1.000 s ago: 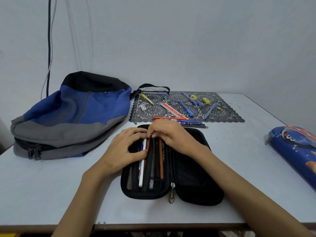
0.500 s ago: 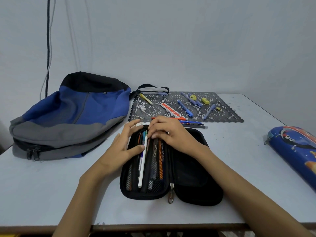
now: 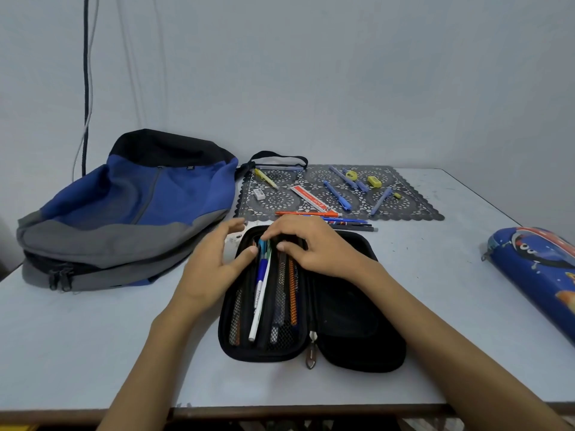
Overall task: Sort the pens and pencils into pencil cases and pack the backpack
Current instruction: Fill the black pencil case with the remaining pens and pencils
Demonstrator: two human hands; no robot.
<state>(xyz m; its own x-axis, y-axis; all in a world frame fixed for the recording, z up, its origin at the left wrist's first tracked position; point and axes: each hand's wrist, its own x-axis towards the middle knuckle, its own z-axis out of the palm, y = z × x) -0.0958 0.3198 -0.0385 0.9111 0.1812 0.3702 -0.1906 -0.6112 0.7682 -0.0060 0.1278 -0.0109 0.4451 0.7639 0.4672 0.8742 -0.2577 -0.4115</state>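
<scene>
The bench [image 3: 93, 353] runs pale and wide in front of me. The blue, grey and black backpack [image 3: 130, 213] lies on its side at ten o'clock. The dark lace mat [image 3: 413, 206] sits at twelve to one o'clock. Loose blue pens [image 3: 337, 195], a red-and-white ruler [image 3: 311, 199] and small yellow bits are scattered on it. The blue pencil case [image 3: 535, 275] lies closed at three o'clock, well apart from everything else.

Right before me at six o'clock the black pencil case [image 3: 357, 331] lies opened flat. Its mesh half is on the left and its bare half on the right.

Both my forearms reach in from the near edge and meet over the case's far end. My left hand [image 3: 214, 269] is spread and relaxed beside the mesh half, palm turned inward. Its fingers point toward twelve o'clock and its thumb tip touches the case's left rim. My right hand [image 3: 314, 247] arches over the far ends of the pens [image 3: 292, 293] packed in the mesh half. Its fingers curl down onto them and the thumb is tucked underneath. Whether it actually pinches one I cannot tell, since the knuckles hide the tips.

A white pen [image 3: 259, 306] lies slanted on top of the others, its near end toward six o'clock.
</scene>
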